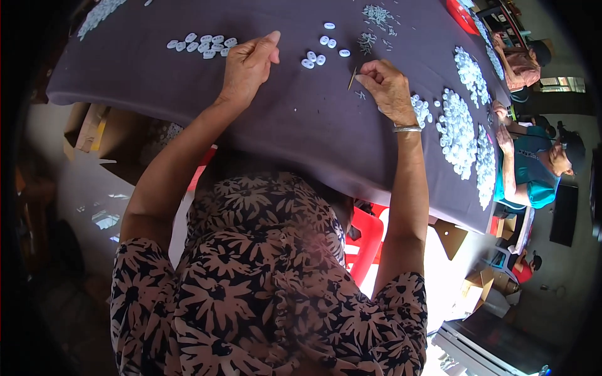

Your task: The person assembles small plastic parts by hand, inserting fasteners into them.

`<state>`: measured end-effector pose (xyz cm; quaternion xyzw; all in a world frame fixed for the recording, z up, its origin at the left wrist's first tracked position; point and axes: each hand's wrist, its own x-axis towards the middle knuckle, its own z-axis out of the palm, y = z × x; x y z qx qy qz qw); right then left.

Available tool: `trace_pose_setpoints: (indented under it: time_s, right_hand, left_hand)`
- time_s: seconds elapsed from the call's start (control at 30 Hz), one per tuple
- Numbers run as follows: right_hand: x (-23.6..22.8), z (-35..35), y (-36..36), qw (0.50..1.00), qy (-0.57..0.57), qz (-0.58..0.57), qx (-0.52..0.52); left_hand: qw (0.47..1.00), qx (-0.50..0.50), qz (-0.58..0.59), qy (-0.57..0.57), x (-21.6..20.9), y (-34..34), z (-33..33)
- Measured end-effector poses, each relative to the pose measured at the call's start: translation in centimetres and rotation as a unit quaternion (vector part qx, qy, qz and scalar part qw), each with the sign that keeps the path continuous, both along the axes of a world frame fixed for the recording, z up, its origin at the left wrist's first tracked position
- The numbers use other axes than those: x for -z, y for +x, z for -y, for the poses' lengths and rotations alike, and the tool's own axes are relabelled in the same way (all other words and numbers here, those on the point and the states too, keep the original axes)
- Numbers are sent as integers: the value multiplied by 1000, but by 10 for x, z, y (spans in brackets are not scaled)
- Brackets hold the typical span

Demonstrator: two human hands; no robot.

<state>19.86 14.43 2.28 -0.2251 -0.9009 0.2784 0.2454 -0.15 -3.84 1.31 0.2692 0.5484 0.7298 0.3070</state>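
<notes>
My left hand (pixel 249 67) is raised over the dark tablecloth with thumb and fingers pressed together; what they hold, if anything, is hidden. Beside it lies a cluster of small white oval plastic pieces (pixel 204 47) with dark marks. My right hand (pixel 387 91), with a silver bangle at the wrist, pinches a thin brass-coloured stick (pixel 352 79). Several loose white oval pieces (pixel 311 56) lie between my hands. Past the right hand are piles of small grey pins (pixel 377 15), and a few more pins (pixel 360 95) lie just below the stick.
Large heaps of white pieces (pixel 458 131) cover the table's right side. A red tray (pixel 463 15) sits at the far right. Co-workers sit along that edge, one in a teal top (pixel 538 156). Cardboard boxes (pixel 116 128) stand under the table's left edge.
</notes>
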Motion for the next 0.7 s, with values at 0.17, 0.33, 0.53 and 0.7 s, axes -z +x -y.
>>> trace_pose_setpoints:
  time_s: [0.17,0.33,0.53,0.7]
  right_hand:
    - [-2,2,-8,998,56,21,-7]
    - [-3,2,-13,998,28,46,-21]
    - [-3,4,-14,999,14,43,-11]
    - [1,6,-16,999,30,25,-2]
  left_hand:
    - [999,9,-34,2,6,-2,-1]
    - [999,2,-49,6,6,-1,-2]
    - [999,17,-42,-9,6,-2,-2]
    - [998,20,-50,-14,8,-2,-3]
